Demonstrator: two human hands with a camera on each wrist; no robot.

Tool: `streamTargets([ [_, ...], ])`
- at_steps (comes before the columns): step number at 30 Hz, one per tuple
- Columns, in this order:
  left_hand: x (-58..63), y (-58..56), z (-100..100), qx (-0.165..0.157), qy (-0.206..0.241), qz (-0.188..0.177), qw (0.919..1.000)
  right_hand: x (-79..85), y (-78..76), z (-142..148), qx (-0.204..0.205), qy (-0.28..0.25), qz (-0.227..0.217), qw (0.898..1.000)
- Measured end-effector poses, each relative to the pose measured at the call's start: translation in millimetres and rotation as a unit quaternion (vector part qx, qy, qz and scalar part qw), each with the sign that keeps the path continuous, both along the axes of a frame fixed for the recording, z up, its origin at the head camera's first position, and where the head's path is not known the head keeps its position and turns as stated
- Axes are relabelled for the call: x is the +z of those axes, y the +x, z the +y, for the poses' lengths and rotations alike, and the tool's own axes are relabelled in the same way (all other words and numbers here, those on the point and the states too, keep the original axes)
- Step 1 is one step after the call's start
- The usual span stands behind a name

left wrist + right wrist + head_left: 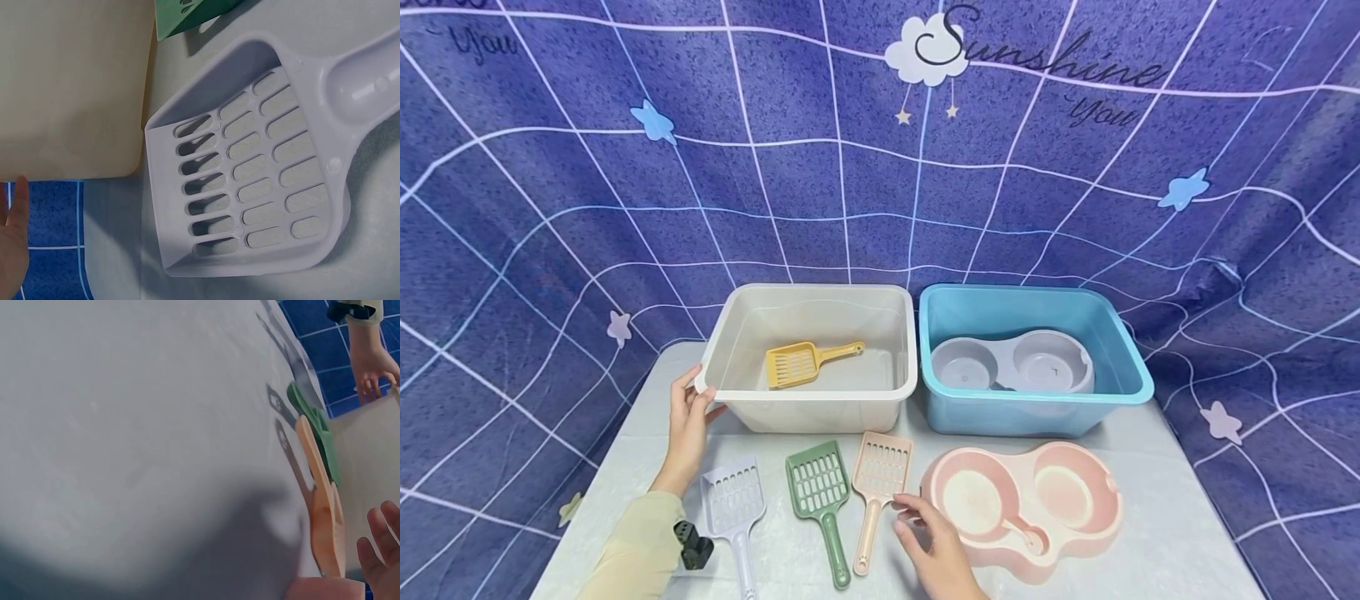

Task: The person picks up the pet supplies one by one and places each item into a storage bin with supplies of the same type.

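In the head view my left hand point(688, 425) touches the front left corner of a white litter box point(816, 412). A yellow litter scoop point(797, 364) lies inside that box. My right hand point(936, 550) hovers with relaxed fingers beside the pink litter scoop point(882, 471), holding nothing; whether a fingertip touches the scoop I cannot tell. To the pink scoop's left lie a green litter scoop point(822, 482) and a pale lavender litter scoop point(734, 500). The left wrist view shows the lavender scoop point(244, 162) close up, near the box's wall point(69, 94).
A blue litter box point(1037, 412) stands right of the white one, with a grey double pet bowl point(1006, 343) in it. A pink double bowl point(1022, 475) sits on the table point(1180, 517) at the right. Behind everything hangs a purple-blue patterned cloth point(880, 192).
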State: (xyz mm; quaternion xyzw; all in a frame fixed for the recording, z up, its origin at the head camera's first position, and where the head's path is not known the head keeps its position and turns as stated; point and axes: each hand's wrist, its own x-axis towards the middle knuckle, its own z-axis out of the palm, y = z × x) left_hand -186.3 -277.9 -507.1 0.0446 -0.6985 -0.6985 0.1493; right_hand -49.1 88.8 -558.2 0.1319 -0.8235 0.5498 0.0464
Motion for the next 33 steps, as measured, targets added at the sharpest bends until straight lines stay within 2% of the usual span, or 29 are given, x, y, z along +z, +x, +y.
streamTargets([
  [8, -0.6, 0.2, -1, -0.003, -0.006, -0.004, 1.0, -13.9, 4.9, -6, 0.016, 0.0, -0.009, 1.0],
  [13, -2.3, -0.5, -1, -0.005, -0.003, -0.004, 1.0, -23.3, 4.8, -9, 0.017, -0.019, 0.002, 1.0],
  [16, -3.6, -0.9, -2, -0.006, -0.004, -0.004, 1.0, -27.4, 4.4, -11, 0.021, -0.033, -0.006, 0.999],
  [20, -4.8, -1.4, -3, -0.008, -0.007, -0.006, 0.9999, -28.5, 4.7, -14, 0.025, -0.04, -0.073, 0.996],
  [25, -4.7, -1.2, -3, -0.006, -0.008, -0.008, 0.9999, -24.6, 6.8, -19, 0.031, -0.054, -0.163, 0.985],
  [33, -4.7, -1.5, -3, -0.005, -0.008, -0.013, 0.9999, -26.2, 9.7, -27, 0.012, -0.08, -0.193, 0.978],
])
